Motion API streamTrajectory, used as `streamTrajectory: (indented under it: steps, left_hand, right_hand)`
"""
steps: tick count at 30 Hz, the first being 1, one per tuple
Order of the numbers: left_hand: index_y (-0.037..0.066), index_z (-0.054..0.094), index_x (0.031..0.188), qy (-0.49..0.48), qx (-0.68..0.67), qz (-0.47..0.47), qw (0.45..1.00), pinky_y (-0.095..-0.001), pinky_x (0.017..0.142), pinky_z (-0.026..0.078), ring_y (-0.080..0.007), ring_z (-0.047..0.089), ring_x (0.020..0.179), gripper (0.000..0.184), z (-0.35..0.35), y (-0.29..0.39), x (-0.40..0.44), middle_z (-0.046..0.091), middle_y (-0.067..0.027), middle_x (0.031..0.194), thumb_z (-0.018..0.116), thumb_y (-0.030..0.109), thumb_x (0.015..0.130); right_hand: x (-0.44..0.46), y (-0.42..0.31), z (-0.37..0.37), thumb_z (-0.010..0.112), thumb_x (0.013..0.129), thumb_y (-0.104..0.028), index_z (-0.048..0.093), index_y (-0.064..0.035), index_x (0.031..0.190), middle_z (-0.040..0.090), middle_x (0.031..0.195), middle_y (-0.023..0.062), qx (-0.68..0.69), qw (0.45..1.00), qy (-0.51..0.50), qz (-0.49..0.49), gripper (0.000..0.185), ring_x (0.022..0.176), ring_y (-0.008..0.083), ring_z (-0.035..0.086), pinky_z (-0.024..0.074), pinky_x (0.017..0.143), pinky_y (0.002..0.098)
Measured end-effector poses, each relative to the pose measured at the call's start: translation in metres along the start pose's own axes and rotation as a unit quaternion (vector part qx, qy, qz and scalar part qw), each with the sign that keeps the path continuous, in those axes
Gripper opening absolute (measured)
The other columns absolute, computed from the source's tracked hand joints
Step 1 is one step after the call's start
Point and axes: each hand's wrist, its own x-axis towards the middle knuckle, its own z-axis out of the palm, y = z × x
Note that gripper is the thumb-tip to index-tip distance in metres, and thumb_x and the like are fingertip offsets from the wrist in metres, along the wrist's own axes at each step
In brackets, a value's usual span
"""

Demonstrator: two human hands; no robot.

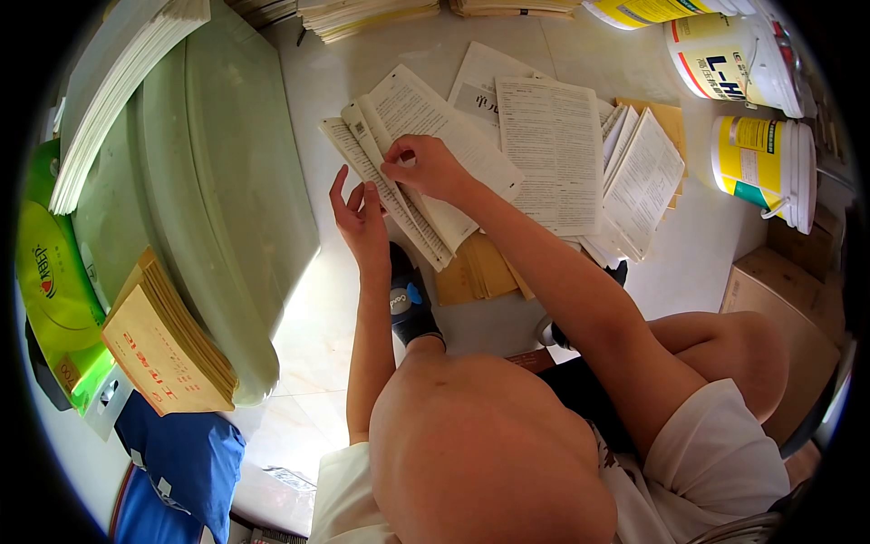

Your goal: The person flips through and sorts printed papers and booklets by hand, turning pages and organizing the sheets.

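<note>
A printed booklet (444, 136) lies half folded over the floor in front of me, its left pages curled up. My right hand (426, 168) is over those pages, thumb and forefinger pinched together on a page edge. At the booklet's lower left edge is my left hand (362, 213), fingers apart and raised, with the thumb side close to the folded pages. To the right lie a flat printed sheet (550, 154) and a thicker stack of printed papers (643, 181). Brown envelopes (478, 272) show under the booklet.
A pale green container (227, 181) stands at the left, with brown notebooks (172, 340) against it. White and yellow buckets (761, 168) are at the right, above a cardboard box (779, 308). More paper stacks (362, 16) line the far side. My slippered foot (408, 299) is near the booklet.
</note>
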Motion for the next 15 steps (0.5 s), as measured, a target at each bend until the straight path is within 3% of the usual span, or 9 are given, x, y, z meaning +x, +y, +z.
streamTrajectory:
  steps: [4,6,11,13,15]
  left_hand:
    - [0.002,0.05,0.15,0.001,0.002,-0.003,1.0,-0.0278,0.071,0.061,-0.0132,0.072,0.09,0.044,0.001,0.002,0.0,0.077,-0.0138,0.11,0.06,0.015,0.11]
    - [0.001,0.051,0.15,-0.018,-0.011,-0.014,1.0,-0.031,0.081,0.062,-0.014,0.073,0.096,0.043,0.0,0.003,-0.001,0.077,-0.01,0.109,0.06,0.015,0.11]
    - [0.001,0.052,0.15,-0.026,-0.012,-0.008,1.0,-0.0303,0.08,0.062,-0.015,0.073,0.095,0.043,-0.002,-0.001,0.002,0.077,-0.0105,0.112,0.06,0.016,0.11]
    - [0.001,0.052,0.15,-0.022,-0.012,-0.013,1.0,-0.0299,0.08,0.062,-0.0151,0.073,0.095,0.043,-0.002,-0.001,0.002,0.077,-0.0108,0.112,0.06,0.016,0.11]
    - [0.001,0.053,0.149,-0.019,-0.015,-0.011,1.0,-0.0295,0.079,0.062,-0.015,0.073,0.094,0.042,-0.002,-0.003,0.002,0.077,-0.0112,0.114,0.06,0.016,0.11]
  right_hand:
    - [0.0,-0.001,0.0,0.081,0.085,-0.024,0.077,-0.0026,0.096,0.077,0.096,0.0121,0.001,1.0,-0.011,0.001,0.025,0.091,0.025,0.073,0.0584,0.086,0.0367]
    - [-0.002,-0.003,0.0,0.081,0.085,-0.023,0.074,-0.0032,0.098,0.076,0.096,0.0113,-0.01,1.0,-0.002,-0.03,0.024,0.093,0.0256,0.074,0.0583,0.086,0.0369]
    - [-0.004,-0.009,0.0,0.079,0.087,-0.016,0.066,-0.0048,0.104,0.075,0.099,0.0097,0.01,0.997,-0.013,-0.072,0.024,0.099,0.0276,0.076,0.0588,0.087,0.038]
    - [-0.004,-0.011,-0.001,0.076,0.091,-0.009,0.064,-0.0048,0.109,0.073,0.106,0.0066,0.008,0.995,-0.056,-0.077,0.023,0.11,0.0256,0.074,0.0575,0.095,0.0366]
    - [-0.005,-0.013,0.0,0.076,0.089,-0.01,0.065,-0.005,0.109,0.073,0.105,0.0092,0.004,0.995,-0.048,-0.092,0.023,0.106,0.0278,0.075,0.0584,0.092,0.0384]
